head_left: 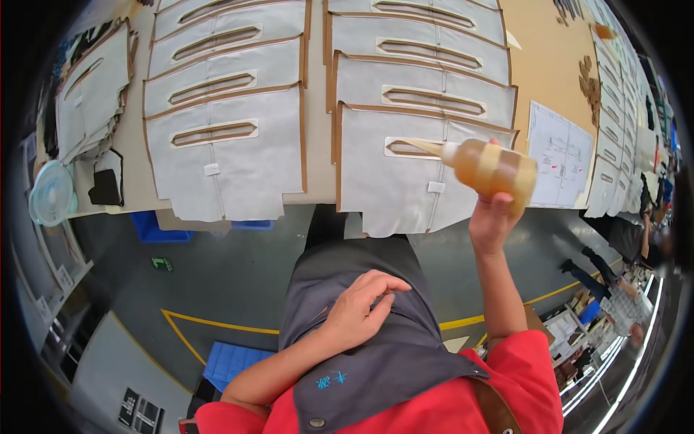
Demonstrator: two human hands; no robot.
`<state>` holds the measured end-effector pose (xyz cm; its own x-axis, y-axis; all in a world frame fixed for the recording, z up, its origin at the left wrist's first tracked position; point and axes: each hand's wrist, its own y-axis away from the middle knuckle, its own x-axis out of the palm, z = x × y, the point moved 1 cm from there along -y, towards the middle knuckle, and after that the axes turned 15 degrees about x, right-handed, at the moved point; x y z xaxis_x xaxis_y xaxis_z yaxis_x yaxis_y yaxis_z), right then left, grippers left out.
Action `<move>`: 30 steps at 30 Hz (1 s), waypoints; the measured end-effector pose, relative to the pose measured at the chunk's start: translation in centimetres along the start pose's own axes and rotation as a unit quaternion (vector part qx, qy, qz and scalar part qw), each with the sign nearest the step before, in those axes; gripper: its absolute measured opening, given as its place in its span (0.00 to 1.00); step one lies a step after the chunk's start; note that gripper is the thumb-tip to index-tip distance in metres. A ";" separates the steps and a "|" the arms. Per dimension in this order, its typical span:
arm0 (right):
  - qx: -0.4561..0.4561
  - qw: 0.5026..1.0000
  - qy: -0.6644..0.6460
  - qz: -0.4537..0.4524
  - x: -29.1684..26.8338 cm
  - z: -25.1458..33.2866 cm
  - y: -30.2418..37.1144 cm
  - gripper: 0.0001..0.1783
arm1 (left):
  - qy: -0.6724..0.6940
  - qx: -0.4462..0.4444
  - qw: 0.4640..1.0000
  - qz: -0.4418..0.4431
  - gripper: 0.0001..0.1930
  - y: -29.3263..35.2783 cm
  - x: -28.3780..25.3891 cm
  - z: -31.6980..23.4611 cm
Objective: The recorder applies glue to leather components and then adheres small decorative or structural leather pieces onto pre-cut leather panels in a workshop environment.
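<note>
My right hand is closed around a squeeze bottle of amber liquid, with a band of tape about its body. The bottle is tipped on its side, its pointed nozzle aimed left above the slotted opening of the nearest light-grey fabric panel in the right-hand row. Whether the tip touches the panel I cannot tell. My left hand lies empty against my dark apron, fingers loosely stretched. A second row of overlapping panels with brown edges and similar slots lies to the left on the table.
A stack of panels and a pale-blue round container stand at the table's left end. Right of the rows lie a printed drawing sheet and small brown pieces. A blue crate sits on the floor; another person is at far right.
</note>
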<state>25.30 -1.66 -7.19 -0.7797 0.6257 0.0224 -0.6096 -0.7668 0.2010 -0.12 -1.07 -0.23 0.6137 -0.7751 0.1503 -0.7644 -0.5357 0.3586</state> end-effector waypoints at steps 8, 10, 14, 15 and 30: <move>-0.053 0.995 0.061 0.056 1.5 -3.2 0.3 0.45 | -0.020 0.004 1.000 0.002 0.12 0.5 0.1 1.8; -0.064 0.993 0.081 0.058 1.6 -3.6 0.1 0.45 | -0.026 0.009 1.000 -0.001 0.11 0.5 0.1 1.9; -0.082 0.988 0.114 0.068 1.3 -3.7 0.1 0.46 | -0.026 0.004 1.000 -0.004 0.11 0.5 0.2 1.9; -0.081 0.988 0.113 0.069 1.0 -3.6 0.0 0.46 | -0.028 0.003 1.000 -0.004 0.11 0.5 0.2 1.9; -0.041 0.996 0.045 0.060 1.0 -3.9 0.1 0.44 | -0.024 0.000 1.000 -0.007 0.11 0.3 0.9 1.9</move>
<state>23.87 -1.64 -10.95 -0.8550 0.5165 -0.0475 -0.5182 -0.8466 0.1212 -0.14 -2.54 -1.75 0.6150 -0.7821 0.1009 -0.7551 -0.5473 0.3609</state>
